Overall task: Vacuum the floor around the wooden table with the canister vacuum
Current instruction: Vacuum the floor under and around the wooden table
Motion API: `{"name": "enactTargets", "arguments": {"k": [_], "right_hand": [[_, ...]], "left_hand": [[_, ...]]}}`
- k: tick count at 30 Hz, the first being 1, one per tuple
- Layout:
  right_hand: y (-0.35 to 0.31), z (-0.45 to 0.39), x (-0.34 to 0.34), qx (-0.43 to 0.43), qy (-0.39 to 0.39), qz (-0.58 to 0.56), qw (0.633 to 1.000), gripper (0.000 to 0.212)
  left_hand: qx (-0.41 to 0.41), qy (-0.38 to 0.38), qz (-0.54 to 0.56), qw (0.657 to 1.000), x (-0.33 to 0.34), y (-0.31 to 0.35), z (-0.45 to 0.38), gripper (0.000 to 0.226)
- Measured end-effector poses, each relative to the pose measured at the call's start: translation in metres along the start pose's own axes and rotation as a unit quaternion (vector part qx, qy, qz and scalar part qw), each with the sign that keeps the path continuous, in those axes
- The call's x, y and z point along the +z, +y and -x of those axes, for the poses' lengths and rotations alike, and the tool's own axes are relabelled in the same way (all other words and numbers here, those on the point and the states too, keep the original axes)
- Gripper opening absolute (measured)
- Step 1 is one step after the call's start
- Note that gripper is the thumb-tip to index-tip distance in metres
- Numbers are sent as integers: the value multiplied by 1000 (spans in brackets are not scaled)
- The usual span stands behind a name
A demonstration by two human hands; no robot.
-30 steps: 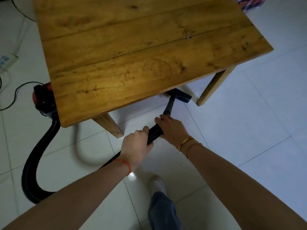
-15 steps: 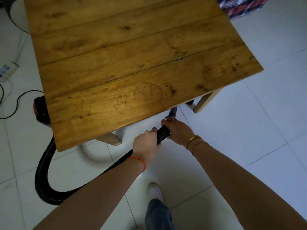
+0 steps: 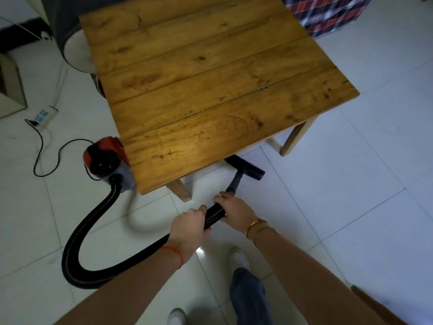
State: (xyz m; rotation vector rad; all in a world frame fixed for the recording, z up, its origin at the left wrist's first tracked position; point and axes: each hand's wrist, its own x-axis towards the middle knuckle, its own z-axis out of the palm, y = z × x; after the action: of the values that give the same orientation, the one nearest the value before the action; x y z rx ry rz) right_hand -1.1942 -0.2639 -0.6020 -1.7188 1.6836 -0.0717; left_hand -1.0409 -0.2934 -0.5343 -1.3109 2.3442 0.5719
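Floor nozzle withdrawn from beneath wooden worktop since half a second ago; both hands' grip, left hand and right hand, remains closed round hose, the pass judged ongoing.

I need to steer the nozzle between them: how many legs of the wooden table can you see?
2. One leg stands at the near corner, just left of the nozzle; the other at the right corner. Any further legs are hidden under the wooden table.

table: centre to upper frame, on floor | canister: at table's left edge, lower corner | hose: loops lower left of canister | nozzle: apparently partly under table's near edge | power strip: left
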Motion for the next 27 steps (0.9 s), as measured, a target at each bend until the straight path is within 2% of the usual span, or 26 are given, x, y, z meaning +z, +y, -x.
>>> {"name": "enactTargets", "arguments": {"k": [8, 16, 21, 27], "right_hand": [[-97, 30, 69, 13, 30, -61, 998, 25], [-176, 46, 113, 6, 49, -44, 998, 29], [-206, 52, 120, 11, 46, -41, 998, 25], [-202, 47, 109, 65, 61, -21, 996, 17]], "left_hand": [[37, -19, -61, 997, 15, -77, 81, 27], [70, -52, -109, 990, 18, -139, 139, 29], [103, -60, -156, 981, 14, -154, 149, 31], [132, -39, -166, 977, 7, -144, 135, 30]]}}
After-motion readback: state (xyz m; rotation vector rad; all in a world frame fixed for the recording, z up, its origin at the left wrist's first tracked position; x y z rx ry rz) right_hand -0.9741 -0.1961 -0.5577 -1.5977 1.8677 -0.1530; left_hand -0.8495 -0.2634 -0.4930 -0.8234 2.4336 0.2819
